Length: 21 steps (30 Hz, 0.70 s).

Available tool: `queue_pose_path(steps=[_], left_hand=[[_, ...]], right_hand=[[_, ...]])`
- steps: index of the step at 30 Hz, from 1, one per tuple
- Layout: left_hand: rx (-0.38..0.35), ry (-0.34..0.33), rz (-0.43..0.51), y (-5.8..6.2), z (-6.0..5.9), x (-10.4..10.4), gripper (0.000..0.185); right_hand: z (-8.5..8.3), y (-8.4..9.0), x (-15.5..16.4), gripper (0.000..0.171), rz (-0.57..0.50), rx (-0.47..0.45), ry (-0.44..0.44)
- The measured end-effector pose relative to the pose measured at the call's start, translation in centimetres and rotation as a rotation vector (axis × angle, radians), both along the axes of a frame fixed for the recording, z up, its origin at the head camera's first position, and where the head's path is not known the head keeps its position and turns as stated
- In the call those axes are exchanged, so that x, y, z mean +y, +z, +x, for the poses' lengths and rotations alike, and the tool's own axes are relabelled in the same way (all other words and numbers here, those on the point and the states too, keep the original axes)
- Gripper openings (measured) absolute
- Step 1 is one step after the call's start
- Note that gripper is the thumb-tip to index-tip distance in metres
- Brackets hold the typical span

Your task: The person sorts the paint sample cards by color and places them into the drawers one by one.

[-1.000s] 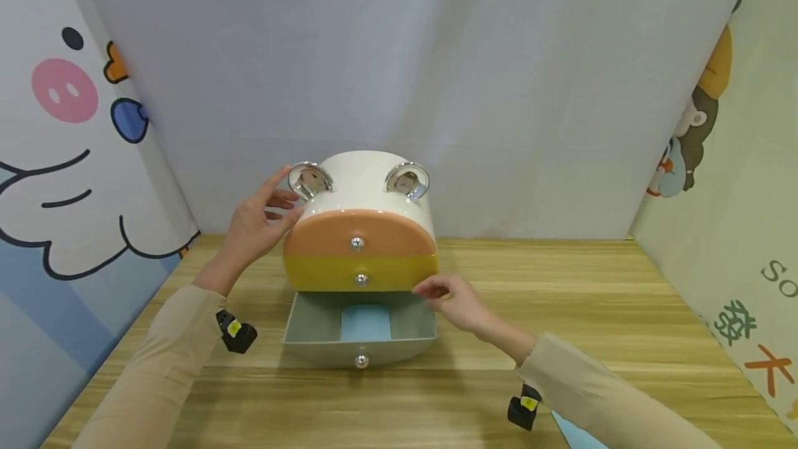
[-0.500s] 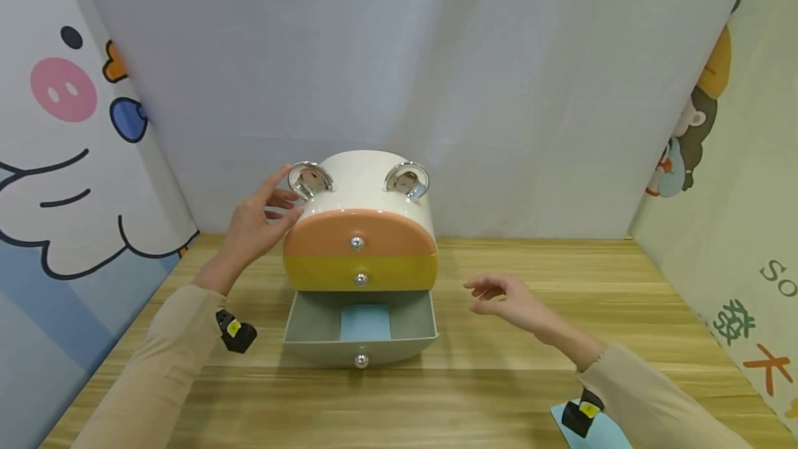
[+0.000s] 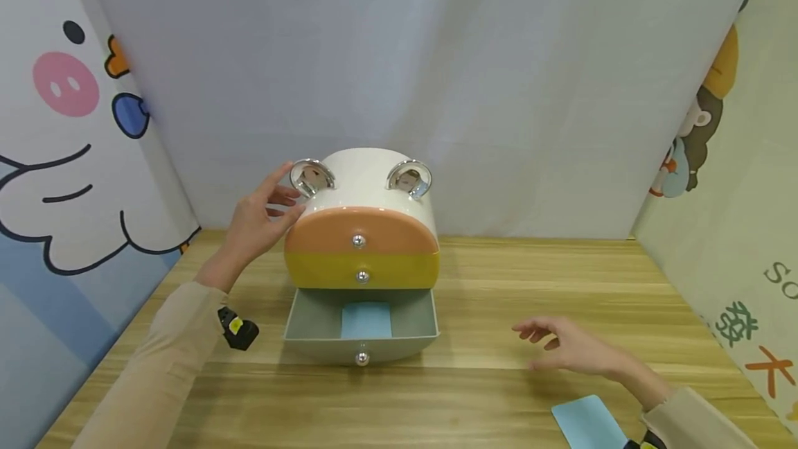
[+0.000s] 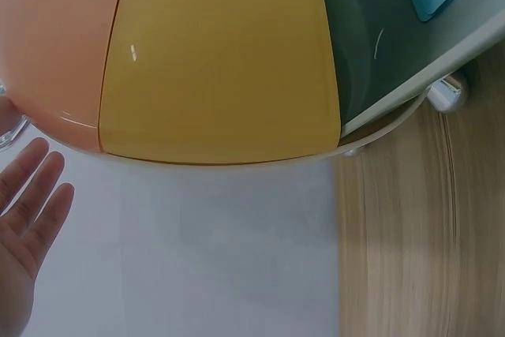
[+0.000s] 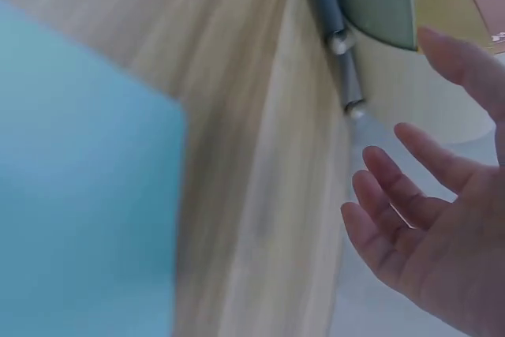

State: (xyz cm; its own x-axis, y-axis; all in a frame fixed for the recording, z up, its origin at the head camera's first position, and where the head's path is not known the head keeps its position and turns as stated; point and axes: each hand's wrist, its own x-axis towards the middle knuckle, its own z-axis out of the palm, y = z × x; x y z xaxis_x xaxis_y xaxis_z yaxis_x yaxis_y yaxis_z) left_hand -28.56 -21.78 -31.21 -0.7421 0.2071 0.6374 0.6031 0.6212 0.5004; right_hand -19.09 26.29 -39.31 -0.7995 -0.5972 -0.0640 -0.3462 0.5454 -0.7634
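Observation:
A small white drawer box [image 3: 368, 175] with two round chrome-rimmed ears stands on the table. Its orange top drawer [image 3: 330, 231] and yellow middle drawer [image 3: 324, 270] are closed. The grey bottom drawer [image 3: 405, 350] is pulled out, and a light blue card [image 3: 366, 321] lies inside it. My left hand [image 3: 255, 224] rests at the box's upper left side, fingertips right by the left ear [image 3: 313, 177]. To the right of the box, my right hand [image 3: 573, 346] hovers over the table with fingers loosely bent and nothing in them. Near its wrist lies another light blue card [image 3: 589, 421].
The wood-grain table [image 3: 499, 269] meets a pale grey curtain [image 3: 530, 89] behind the box. Printed cartoon panels flank the table on the left [image 3: 56, 158] and right [image 3: 742, 227].
My right hand has left the box's lower right side and moved right and toward me, uncovering more of the blue card on the table. My left hand has stayed at the box.

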Motion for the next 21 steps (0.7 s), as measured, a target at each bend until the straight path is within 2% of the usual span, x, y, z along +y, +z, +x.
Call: queue_pose_path(steps=[7, 13, 18, 21], left_hand=[[-0.008, -0.008, 0.012, -0.1, 0.0, 0.0, 0.066], [-0.012, -0.003, 0.009, 0.1, 0.1, 0.2, 0.067], [-0.019, -0.004, 0.014, 0.2, 0.2, 0.1, 0.067], [-0.021, -0.003, 0.013, 0.2, 0.2, 0.0, 0.067]], right_hand=[[2.9, -2.0, 3.6, 0.055, 0.065, 0.185, 0.068], [4.8, -3.2, 6.4, 0.065, 0.097, 0.139, 0.128], [5.5, -4.2, 7.3, 0.069, 0.138, 0.219, 0.200], [5.8, -4.8, 7.3, 0.073, 0.112, 0.260, 0.215]])
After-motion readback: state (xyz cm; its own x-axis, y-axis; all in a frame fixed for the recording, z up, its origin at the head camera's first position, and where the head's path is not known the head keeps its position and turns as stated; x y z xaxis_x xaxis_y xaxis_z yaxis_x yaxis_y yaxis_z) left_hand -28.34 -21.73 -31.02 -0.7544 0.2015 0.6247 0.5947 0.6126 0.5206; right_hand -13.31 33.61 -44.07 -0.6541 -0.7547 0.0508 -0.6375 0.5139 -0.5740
